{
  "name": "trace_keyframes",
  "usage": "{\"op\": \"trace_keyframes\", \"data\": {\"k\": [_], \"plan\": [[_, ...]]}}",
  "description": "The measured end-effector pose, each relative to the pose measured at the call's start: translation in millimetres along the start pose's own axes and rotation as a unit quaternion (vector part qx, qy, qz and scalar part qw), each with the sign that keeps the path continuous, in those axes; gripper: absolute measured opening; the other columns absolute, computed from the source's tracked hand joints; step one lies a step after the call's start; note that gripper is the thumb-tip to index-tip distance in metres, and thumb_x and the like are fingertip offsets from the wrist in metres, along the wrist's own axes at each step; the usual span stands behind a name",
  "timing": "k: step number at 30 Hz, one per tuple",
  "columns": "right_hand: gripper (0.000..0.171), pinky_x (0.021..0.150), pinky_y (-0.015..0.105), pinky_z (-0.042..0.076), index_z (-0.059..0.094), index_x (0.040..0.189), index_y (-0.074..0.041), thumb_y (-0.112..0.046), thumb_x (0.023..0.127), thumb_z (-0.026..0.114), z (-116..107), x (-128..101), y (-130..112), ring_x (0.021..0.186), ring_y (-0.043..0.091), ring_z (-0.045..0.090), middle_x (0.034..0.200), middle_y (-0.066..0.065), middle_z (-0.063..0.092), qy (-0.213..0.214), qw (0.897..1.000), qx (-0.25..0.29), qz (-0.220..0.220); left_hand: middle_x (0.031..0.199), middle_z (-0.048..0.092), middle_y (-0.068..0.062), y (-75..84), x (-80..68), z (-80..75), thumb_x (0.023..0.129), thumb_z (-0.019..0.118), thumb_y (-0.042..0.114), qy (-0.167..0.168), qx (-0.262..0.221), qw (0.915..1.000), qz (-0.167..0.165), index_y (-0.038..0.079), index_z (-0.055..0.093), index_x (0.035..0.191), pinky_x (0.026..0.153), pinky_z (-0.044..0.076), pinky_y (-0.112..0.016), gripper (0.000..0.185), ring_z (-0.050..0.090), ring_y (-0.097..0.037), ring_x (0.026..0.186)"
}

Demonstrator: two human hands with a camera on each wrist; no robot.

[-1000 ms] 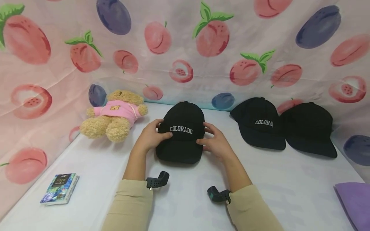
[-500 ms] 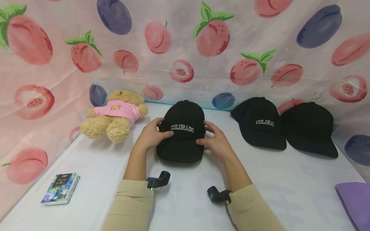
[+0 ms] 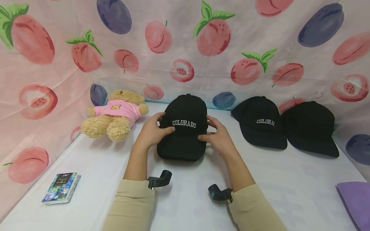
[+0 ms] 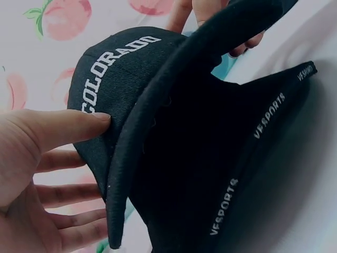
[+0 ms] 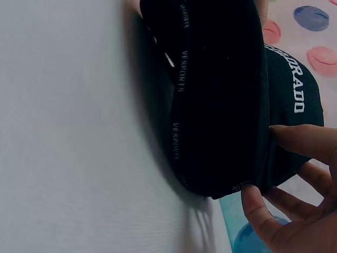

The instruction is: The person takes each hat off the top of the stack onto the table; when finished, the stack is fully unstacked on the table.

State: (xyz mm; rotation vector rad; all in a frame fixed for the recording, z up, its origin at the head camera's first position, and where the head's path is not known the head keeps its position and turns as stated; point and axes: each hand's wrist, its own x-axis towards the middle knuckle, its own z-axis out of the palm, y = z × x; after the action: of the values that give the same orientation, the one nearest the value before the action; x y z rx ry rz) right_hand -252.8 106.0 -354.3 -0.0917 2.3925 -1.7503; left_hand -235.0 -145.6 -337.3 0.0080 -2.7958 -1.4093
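A black baseball cap (image 3: 183, 110) with white COLORADO lettering faces me in the middle of the head view. My left hand (image 3: 151, 131) grips its left side, the thumb on the front panel and the fingers around the side. On the opposite side my right hand (image 3: 219, 137) holds the cap, thumb near where the brim begins. Both wrist views look into the dark inside of the cap (image 4: 174, 174), where a sweatband (image 5: 180, 79) printed VESPORTS shows. Part of the right hand's fingers is hidden behind the cap in the head view.
Two more black caps, one lettered (image 3: 260, 122) and one plain (image 3: 310, 128), stand side by side at the back right. A teddy bear (image 3: 115, 110) in a pink top lies back left. A tissue pack (image 3: 61, 188) lies front left, and purple cloth (image 3: 355, 202) at the right edge.
The cap has risen a little and shifted slightly right in the head view, with both hands moving along on its sides. The other caps, bear and tissue pack stay where they were.
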Motion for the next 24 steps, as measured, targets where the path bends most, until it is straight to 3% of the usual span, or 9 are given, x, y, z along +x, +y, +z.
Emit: {"op": "trace_keyframes", "data": {"k": [13, 24], "plan": [[0.089, 0.109, 0.049, 0.049, 0.036, 0.161, -0.033, -0.003, 0.088, 0.077, -8, -4, -10, 0.129, 0.034, 0.059, 0.167, 0.004, 0.036, 0.007, 1.000, -0.003, -0.023, 0.155, 0.048, -0.020, 16.7, -7.2, -4.3, 0.093, 0.073, 0.033, 0.016, 0.009, 0.9996, 0.020, 0.011, 0.039, 0.159, 0.119, 0.036, -0.058, 0.077, 0.046, -0.040, 0.143], [0.091, 0.106, 0.047, 0.051, 0.038, 0.160, -0.036, -0.003, 0.086, 0.078, -19, -11, -22, 0.127, 0.032, 0.059, 0.166, 0.000, 0.038, 0.018, 0.999, -0.005, -0.039, 0.154, 0.048, -0.019, 34.8, -13.7, -7.0, 0.092, 0.075, 0.032, 0.041, 0.015, 0.9978, 0.051, 0.011, 0.040, 0.159, 0.120, 0.035, -0.056, 0.078, 0.046, -0.036, 0.142]]}}
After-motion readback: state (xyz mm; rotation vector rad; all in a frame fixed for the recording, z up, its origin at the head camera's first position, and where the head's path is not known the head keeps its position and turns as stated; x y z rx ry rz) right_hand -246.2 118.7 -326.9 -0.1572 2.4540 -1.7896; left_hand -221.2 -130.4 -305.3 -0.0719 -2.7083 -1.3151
